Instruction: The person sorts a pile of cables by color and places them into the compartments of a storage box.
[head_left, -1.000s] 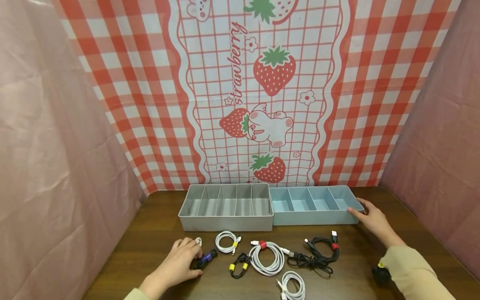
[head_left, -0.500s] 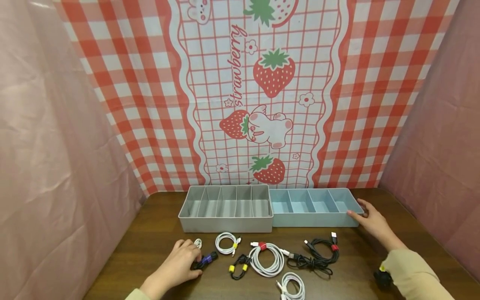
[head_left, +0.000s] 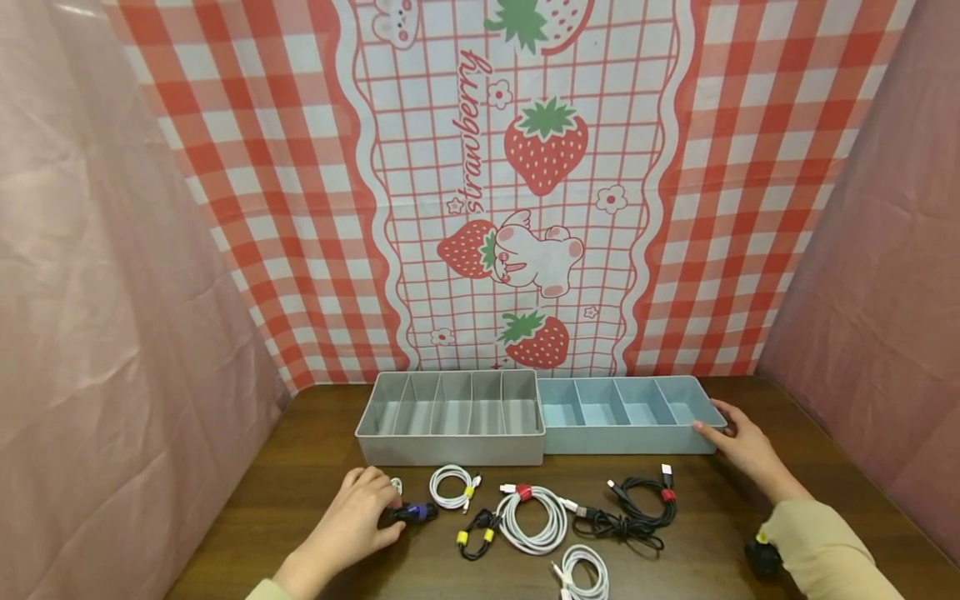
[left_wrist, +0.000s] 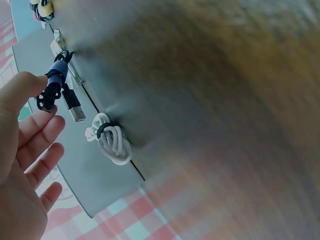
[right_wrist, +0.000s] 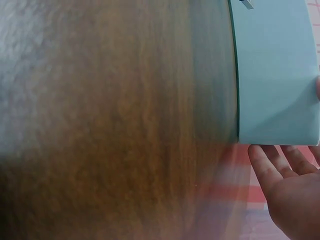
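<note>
In the head view my left hand (head_left: 352,518) pinches a bundled black USB cable (head_left: 418,512) with a purple tie. The left wrist view shows that USB cable (left_wrist: 58,70) between thumb and fingertips, its metal plug hanging. Just behind this hand lies a small white cable coil (head_left: 397,483) with a black tie, partly hidden in the head view. My right hand (head_left: 750,446) holds the right end of a light blue divided box (head_left: 630,440), thumb over the front rim corner and fingers against the end wall. In the right wrist view those fingers (right_wrist: 262,162) touch the end wall.
A grey divided box (head_left: 453,450) adjoins the blue one. In front lie a white cable coil (head_left: 431,492), a short black cable with yellow ties (head_left: 463,542), a larger white coil (head_left: 558,537), black cables (head_left: 660,521), another white coil (head_left: 602,575). A black bundle (head_left: 762,560) sits beside the right sleeve.
The black USB cable with the purple tie has turned from slanted to nearly level in my left hand, whose fingers have shifted slightly. My right hand stays on the blue box.
</note>
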